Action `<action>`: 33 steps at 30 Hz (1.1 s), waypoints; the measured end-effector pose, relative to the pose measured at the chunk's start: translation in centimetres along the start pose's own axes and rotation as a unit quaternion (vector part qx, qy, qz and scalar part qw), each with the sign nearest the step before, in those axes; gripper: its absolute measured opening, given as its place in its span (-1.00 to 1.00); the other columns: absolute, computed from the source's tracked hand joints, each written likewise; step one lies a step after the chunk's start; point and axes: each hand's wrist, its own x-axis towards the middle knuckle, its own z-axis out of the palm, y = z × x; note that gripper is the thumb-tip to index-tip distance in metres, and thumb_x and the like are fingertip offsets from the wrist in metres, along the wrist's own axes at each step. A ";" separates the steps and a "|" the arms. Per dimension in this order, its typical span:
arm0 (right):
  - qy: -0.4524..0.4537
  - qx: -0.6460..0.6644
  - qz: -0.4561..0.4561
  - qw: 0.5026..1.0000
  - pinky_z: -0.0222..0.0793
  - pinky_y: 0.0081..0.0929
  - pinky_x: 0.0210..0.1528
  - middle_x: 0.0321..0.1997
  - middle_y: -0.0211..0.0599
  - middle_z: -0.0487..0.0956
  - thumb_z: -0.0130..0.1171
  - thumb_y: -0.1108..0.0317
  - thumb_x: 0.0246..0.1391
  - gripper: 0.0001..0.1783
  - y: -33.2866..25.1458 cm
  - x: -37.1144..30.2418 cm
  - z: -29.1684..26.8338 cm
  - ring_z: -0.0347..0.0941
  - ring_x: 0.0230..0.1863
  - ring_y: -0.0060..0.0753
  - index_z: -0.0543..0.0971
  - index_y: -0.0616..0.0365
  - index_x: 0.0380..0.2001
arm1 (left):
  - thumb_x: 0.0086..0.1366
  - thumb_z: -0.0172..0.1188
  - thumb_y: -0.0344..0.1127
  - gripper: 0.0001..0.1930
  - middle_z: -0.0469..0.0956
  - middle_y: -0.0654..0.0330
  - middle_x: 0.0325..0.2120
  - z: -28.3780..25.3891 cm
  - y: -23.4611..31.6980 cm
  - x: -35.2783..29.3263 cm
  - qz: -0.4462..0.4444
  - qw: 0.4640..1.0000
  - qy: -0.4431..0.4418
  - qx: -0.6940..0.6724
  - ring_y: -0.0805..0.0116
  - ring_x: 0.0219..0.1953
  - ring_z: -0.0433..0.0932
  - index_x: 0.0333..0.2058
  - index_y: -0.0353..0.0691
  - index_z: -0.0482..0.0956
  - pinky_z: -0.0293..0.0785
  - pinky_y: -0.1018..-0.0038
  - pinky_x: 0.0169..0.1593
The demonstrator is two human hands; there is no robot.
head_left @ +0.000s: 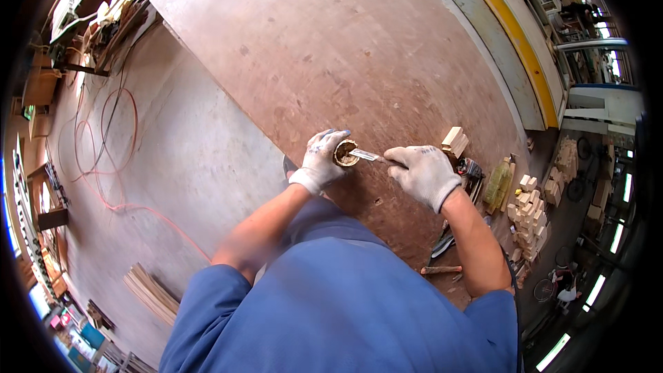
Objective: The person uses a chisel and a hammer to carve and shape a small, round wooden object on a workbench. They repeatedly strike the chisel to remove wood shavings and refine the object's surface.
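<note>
My left hand (324, 159), in a pale work glove, is closed around a small round can (338, 155) above the near edge of the worn brown tabletop (311, 48). Light brown stuff, perhaps paste, lines the can's open top. From the right, my right hand (424, 171), gloved too, grips the handle of a putty knife (364, 155). Its flat metal blade reaches over the rim into the can's mouth. The glove hides most of the handle.
Pale wood blocks (454, 140) lie just beyond my right hand. Further right stand yellowish plastic bottles (497, 185) and a pile of wood pieces (528, 217). A yellow rail (514, 24) runs past the table's far right. On the left floor lie a red hose (114, 205) and wooden strips (150, 292).
</note>
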 end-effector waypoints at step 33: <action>-0.125 -0.101 0.010 0.987 0.66 -0.17 0.04 0.01 -0.31 0.80 0.42 0.11 0.00 -0.60 -4.0 8.7 6.7 0.73 0.10 -0.17 0.82 -0.12 -0.04 | 0.09 0.58 -0.15 -0.32 0.71 0.03 0.03 -1.2 2.3 1.4 -0.011 0.990 -0.138 0.032 -0.03 0.07 0.70 0.20 -0.14 0.58 0.64 0.19 0.08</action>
